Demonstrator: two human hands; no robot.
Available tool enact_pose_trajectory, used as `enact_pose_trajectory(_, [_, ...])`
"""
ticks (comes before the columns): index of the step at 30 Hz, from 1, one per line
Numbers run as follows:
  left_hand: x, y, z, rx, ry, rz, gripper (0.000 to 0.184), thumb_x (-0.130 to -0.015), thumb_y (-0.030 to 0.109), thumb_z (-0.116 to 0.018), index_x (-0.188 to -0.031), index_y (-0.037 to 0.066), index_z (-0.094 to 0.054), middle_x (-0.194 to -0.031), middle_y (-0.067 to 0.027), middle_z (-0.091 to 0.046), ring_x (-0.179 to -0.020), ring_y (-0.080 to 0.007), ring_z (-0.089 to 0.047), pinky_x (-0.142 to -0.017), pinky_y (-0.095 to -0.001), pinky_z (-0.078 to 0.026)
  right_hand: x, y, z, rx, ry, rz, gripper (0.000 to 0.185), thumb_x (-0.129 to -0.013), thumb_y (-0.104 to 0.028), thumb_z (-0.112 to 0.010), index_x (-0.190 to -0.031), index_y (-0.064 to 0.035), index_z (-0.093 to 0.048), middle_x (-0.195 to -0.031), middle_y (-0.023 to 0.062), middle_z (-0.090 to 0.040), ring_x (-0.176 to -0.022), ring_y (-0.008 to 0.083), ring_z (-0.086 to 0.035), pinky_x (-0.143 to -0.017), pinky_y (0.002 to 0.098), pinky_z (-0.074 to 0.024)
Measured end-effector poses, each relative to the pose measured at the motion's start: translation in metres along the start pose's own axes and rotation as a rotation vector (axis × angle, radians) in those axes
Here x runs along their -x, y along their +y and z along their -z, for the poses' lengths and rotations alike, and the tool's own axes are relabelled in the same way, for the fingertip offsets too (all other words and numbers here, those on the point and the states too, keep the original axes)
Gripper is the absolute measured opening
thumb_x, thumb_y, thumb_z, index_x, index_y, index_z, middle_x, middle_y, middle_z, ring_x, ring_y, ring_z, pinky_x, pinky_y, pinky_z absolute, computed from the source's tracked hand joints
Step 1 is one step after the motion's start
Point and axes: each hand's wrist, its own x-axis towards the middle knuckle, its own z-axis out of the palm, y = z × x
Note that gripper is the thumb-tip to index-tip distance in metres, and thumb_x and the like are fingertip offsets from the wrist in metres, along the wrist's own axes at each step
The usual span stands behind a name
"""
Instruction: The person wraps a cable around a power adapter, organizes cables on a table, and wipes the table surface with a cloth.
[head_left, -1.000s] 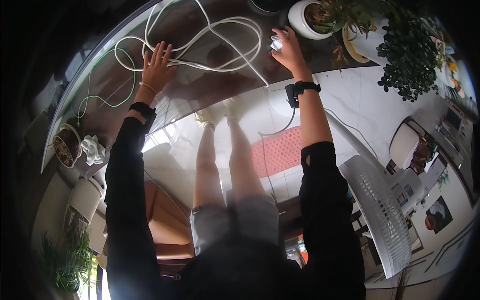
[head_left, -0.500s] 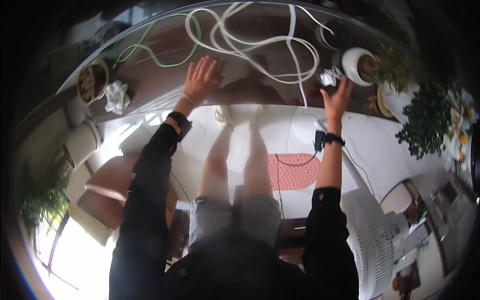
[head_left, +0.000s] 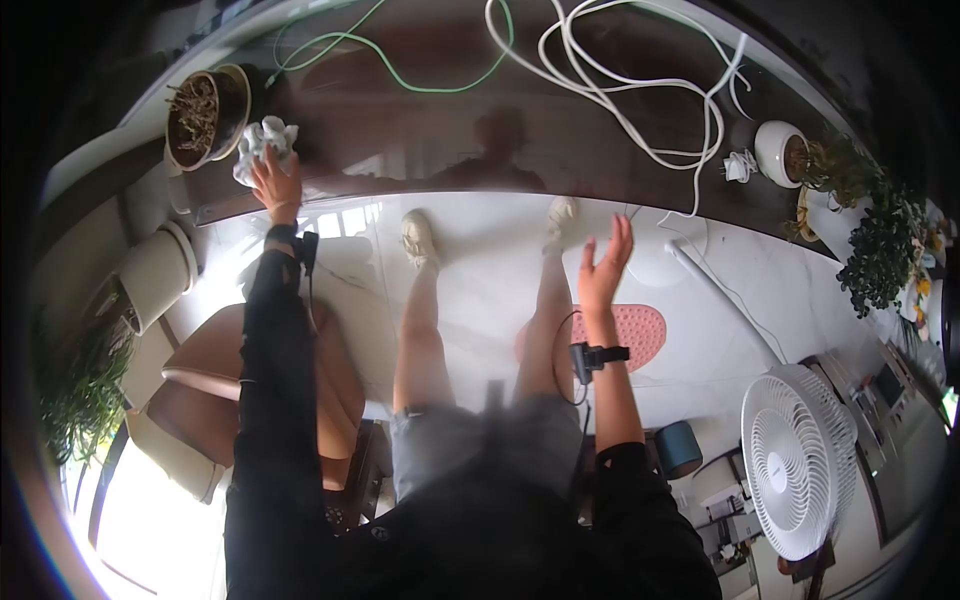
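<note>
My left hand (head_left: 277, 188) is at the left of the dark glossy tabletop, its fingers closed over the near side of a crumpled white cloth (head_left: 281, 134). Right beside the cloth stands a round pot (head_left: 240, 105) with dry brown stems. My right hand (head_left: 605, 268) hangs in the air in front of the table's near edge, fingers stretched and thumb apart, holding nothing. A loose white cable (head_left: 610, 95) lies coiled across the table beyond it. Farther left on the tabletop, a thin green cable (head_left: 425, 90) curves along the surface.
A white adapter (head_left: 739, 166) and a white potted plant (head_left: 775, 150) stand at the table's right. A white fan (head_left: 790, 460) is at my lower right. A pink mat (head_left: 640, 335) lies on the floor; a brown chair (head_left: 210, 350) is on the left.
My left hand has moved left from the tabletop's middle onto the crumpled cloth. My right hand has drawn back from near the adapter and off the table. The view has shifted.
</note>
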Motion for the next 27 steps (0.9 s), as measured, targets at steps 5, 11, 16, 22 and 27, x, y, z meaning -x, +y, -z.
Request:
enact_pose_trajectory(5, [-0.038,-0.014,-0.007,0.030,-0.026,0.337,0.069,-0.083,0.059,-0.052,-0.127,0.006,-0.048,-0.117,-0.0226,-0.056,-0.111,-0.0416,-0.052,-0.093,-0.0495,-0.042,0.026,-0.053,-0.113,-0.100,-0.056,0.020,0.045,-0.093,-0.013,-0.053,-0.135,-0.0038,-0.039,-0.141,0.0173,-0.034,-0.127,0.0339,-0.038,-0.098,0.0407,-0.0400])
enact_pose_trajectory(11, [0.054,0.127,-0.056,0.047,-0.064,-0.271,0.050,-0.086,0.043,-0.057,-0.119,0.006,-0.052,-0.114,-0.0159,-0.057,-0.109,-0.0339,-0.053,-0.092,-0.0446,-0.043,0.004,-0.113,-0.135,-0.420,0.104,-0.204,0.044,-0.094,-0.015,-0.051,-0.135,-0.0031,-0.039,-0.139,0.0170,-0.037,-0.124,0.0279,-0.041,-0.100,0.0375,-0.0384])
enact_pose_trajectory(16, [0.190,0.395,0.005,0.493,-0.277,-0.502,0.015,-0.081,0.017,-0.053,-0.095,0.012,-0.055,-0.095,-0.0118,-0.055,-0.090,-0.0270,-0.055,-0.060,-0.0384,-0.051,-0.016,-0.084,-0.068,-0.448,0.200,-0.326,0.043,-0.097,-0.014,-0.048,-0.137,-0.0029,-0.037,-0.136,0.0150,-0.041,-0.125,0.0229,-0.041,-0.102,0.0340,-0.0343])
enact_pose_trajectory(22, [0.204,0.439,0.032,0.613,-0.364,-0.698,0.036,-0.074,0.028,-0.068,-0.105,0.016,-0.055,-0.102,-0.0074,-0.050,-0.098,-0.0263,-0.054,-0.065,-0.0360,-0.054,-0.061,-0.005,0.000,-0.126,0.009,-0.174,0.040,-0.095,-0.010,-0.048,-0.134,-0.0016,-0.044,-0.140,0.0145,-0.041,-0.130,0.0244,-0.038,-0.106,0.0357,-0.0310])
enact_pose_trajectory(27, [0.169,0.290,0.039,0.517,-0.420,-0.464,0.043,-0.074,0.031,-0.068,-0.113,0.017,-0.055,-0.108,-0.0075,-0.053,-0.100,-0.0286,-0.054,-0.075,-0.0380,-0.052,-0.078,-0.007,-0.114,-0.021,-0.381,0.508,0.043,-0.091,-0.016,-0.055,-0.130,-0.0010,-0.047,-0.136,0.0197,-0.045,-0.131,0.0339,-0.037,-0.107,0.0424,-0.0299])
